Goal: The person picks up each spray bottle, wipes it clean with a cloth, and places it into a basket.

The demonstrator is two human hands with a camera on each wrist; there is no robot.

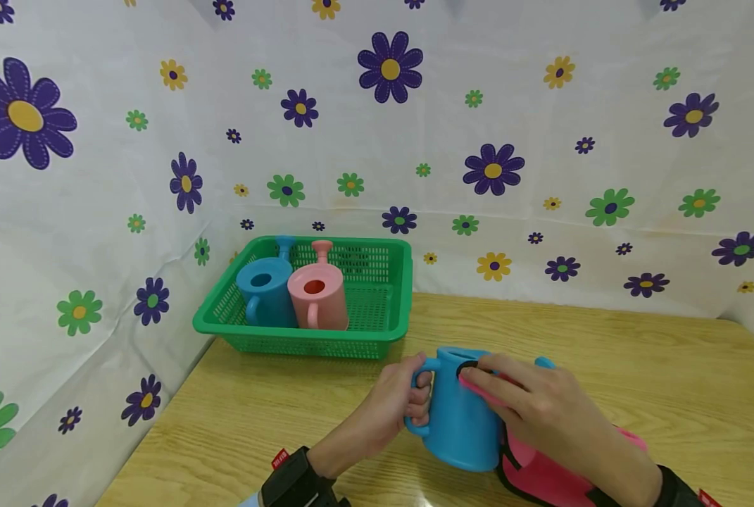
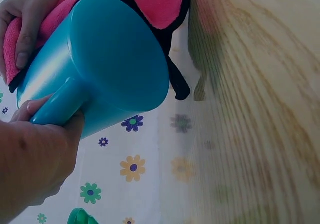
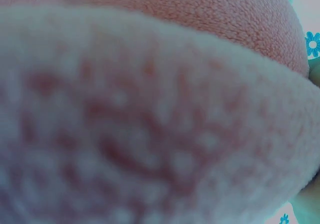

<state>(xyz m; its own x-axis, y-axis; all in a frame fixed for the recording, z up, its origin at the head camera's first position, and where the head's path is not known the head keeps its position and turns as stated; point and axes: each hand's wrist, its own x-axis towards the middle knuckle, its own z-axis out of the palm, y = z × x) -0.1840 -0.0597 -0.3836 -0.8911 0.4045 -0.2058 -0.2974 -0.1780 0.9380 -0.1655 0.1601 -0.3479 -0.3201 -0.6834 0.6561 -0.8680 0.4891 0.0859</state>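
A blue toy watering can (image 1: 462, 429) is held up above the table, slightly tilted. My left hand (image 1: 392, 398) grips its handle, fingers curled round it; the left wrist view shows the can's flat bottom (image 2: 122, 54). My right hand (image 1: 544, 401) holds a pink towel (image 1: 560, 475) with a black border against the can's upper side, near the rim. Beyond that hand shows the spout's blue tip (image 1: 544, 362). The rest of the towel hangs below the right hand. Fuzzy towel cloth (image 3: 225, 29) fills most of the right wrist view, so the fingertips are hidden there.
A green plastic basket (image 1: 300, 345) stands at the back left of the wooden table (image 1: 256, 415). In its left part are a blue watering can (image 1: 275, 282) and a pink watering can (image 1: 326, 303). A flower-patterned white sheet (image 1: 351, 141) hangs behind and at the left.
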